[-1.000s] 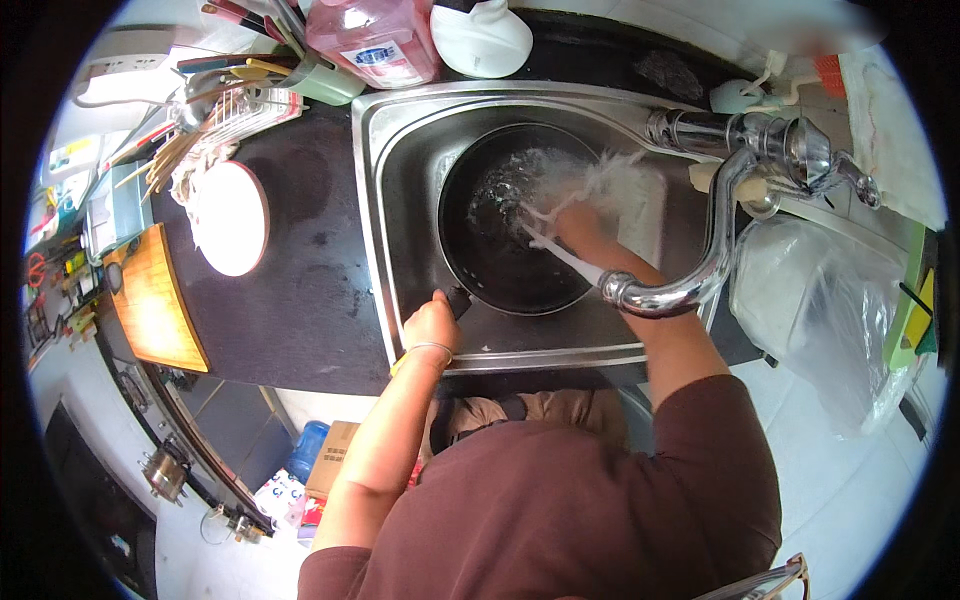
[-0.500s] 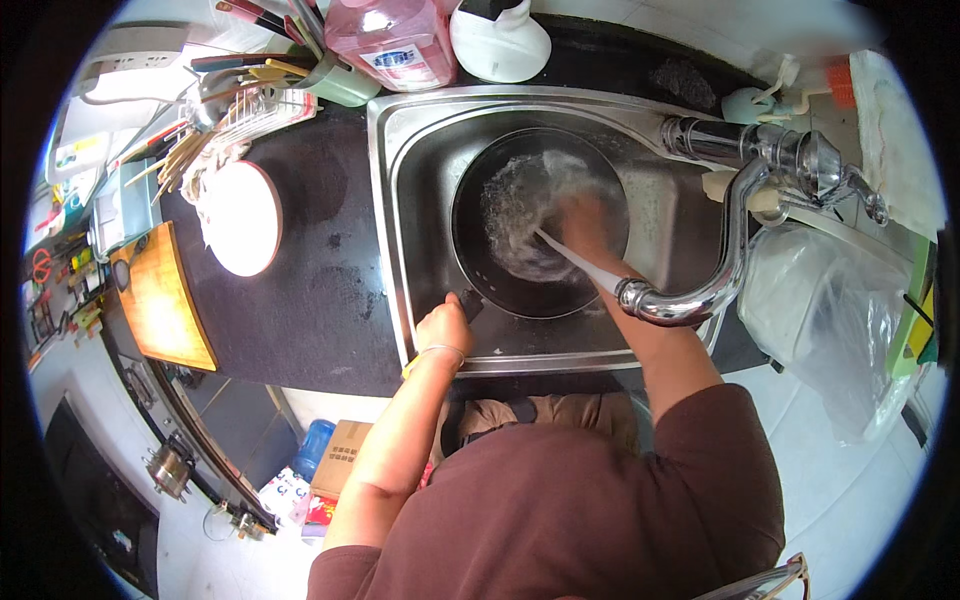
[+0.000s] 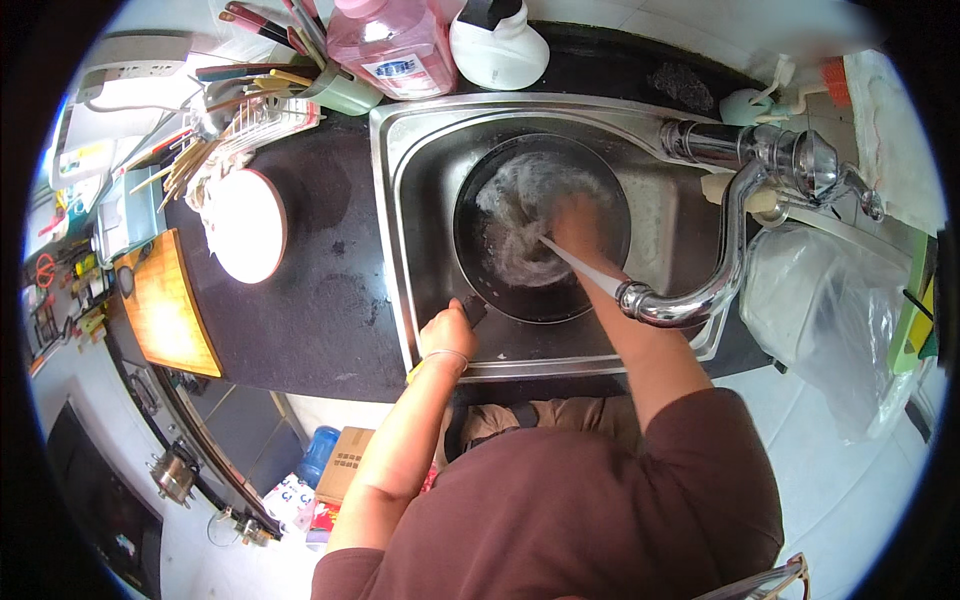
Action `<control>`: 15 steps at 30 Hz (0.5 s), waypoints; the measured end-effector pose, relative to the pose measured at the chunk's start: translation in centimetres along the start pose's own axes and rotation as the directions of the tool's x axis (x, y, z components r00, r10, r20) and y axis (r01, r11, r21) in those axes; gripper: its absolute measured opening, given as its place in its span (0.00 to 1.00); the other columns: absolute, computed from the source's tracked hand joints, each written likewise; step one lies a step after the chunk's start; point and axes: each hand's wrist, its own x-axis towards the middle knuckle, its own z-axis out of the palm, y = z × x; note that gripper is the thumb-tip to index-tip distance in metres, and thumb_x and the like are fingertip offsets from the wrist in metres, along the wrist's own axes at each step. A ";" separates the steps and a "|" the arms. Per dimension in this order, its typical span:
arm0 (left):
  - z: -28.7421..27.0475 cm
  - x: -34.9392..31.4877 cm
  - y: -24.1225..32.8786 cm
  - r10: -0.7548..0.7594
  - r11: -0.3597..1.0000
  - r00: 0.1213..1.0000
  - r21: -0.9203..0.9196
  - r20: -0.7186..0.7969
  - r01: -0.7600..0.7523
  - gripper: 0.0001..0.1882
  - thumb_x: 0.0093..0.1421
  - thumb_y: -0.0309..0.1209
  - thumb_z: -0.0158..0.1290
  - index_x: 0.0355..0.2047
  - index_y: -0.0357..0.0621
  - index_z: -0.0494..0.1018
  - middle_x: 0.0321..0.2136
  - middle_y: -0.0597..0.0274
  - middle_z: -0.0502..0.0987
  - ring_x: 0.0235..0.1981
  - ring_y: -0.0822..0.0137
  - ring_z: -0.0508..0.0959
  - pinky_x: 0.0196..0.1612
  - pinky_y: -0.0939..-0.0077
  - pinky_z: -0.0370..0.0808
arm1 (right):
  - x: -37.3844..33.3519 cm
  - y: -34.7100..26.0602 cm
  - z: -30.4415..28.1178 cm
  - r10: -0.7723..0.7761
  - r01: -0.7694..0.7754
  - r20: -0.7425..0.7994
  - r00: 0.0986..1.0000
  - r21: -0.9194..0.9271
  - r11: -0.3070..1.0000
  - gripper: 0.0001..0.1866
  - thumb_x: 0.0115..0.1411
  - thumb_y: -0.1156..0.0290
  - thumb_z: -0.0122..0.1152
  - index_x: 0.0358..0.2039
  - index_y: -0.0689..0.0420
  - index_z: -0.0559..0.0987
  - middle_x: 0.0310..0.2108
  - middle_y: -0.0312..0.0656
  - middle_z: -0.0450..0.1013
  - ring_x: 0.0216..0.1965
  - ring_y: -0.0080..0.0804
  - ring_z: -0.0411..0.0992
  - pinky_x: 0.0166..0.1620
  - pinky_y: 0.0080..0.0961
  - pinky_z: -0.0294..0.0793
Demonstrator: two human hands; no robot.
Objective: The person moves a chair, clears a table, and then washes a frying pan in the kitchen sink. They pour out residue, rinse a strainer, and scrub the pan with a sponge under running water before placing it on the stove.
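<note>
A round black frying pan (image 3: 480, 270) lies in the steel sink (image 3: 660, 215), with foamy, swirling water inside. My left hand (image 3: 449, 333) is closed around the pan's dark handle near the sink's front left edge. Over the right part of the pan, my right hand (image 3: 578, 228) reaches down into the water; motion smears its fingers, so what it may hold is hidden. From the chrome faucet (image 3: 690, 305) a stream of water runs into the pan beside that hand.
On the dark counter at left stand a white round plate (image 3: 248, 225) and a wooden cutting board (image 3: 168, 310). Behind the sink are a pink liquid bottle (image 3: 395, 50), a white bottle (image 3: 498, 50) and a utensil holder (image 3: 345, 88). A clear plastic bag (image 3: 840, 310) hangs at right.
My right hand has shifted slightly within the pan, and the foam has swirled into a different pattern. My left hand keeps its hold on the handle. The whole view has tilted slightly.
</note>
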 end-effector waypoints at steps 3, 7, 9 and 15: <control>-0.4 0.4 0.1 0.009 1.000 1.000 0.021 -0.008 -0.009 0.10 0.50 0.28 0.48 0.34 0.40 0.69 0.30 0.47 0.77 0.35 0.52 0.78 0.38 0.61 0.74 | 2.2 -4.1 3.6 -0.024 0.026 -0.129 0.991 0.014 1.000 0.10 0.44 0.75 0.54 0.31 0.57 0.73 0.36 0.51 0.65 0.39 0.52 0.63 0.41 0.42 0.64; -0.2 0.4 -0.3 0.022 1.000 1.000 0.004 -0.001 -0.022 0.11 0.50 0.28 0.48 0.34 0.40 0.69 0.30 0.46 0.77 0.35 0.52 0.78 0.38 0.61 0.74 | -3.4 -6.5 2.2 -0.328 0.253 0.176 0.928 0.350 0.902 0.11 0.40 0.77 0.56 0.29 0.60 0.73 0.37 0.47 0.66 0.43 0.49 0.63 0.44 0.43 0.64; 0.1 0.4 -0.3 0.009 1.000 1.000 -0.012 -0.001 -0.009 0.10 0.50 0.28 0.47 0.34 0.40 0.68 0.29 0.46 0.77 0.35 0.51 0.78 0.38 0.61 0.74 | -5.9 -3.5 -0.3 -0.371 0.239 0.176 0.912 0.507 0.828 0.07 0.44 0.78 0.57 0.27 0.62 0.74 0.38 0.47 0.67 0.41 0.46 0.65 0.43 0.37 0.66; -0.1 0.4 -0.1 0.017 1.000 1.000 0.007 -0.006 -0.017 0.10 0.51 0.28 0.46 0.35 0.39 0.68 0.29 0.47 0.77 0.34 0.52 0.78 0.37 0.61 0.75 | 2.6 -0.4 0.8 -0.011 0.015 -0.113 0.994 0.030 0.999 0.17 0.40 0.80 0.56 0.36 0.59 0.74 0.34 0.52 0.65 0.40 0.51 0.62 0.42 0.40 0.63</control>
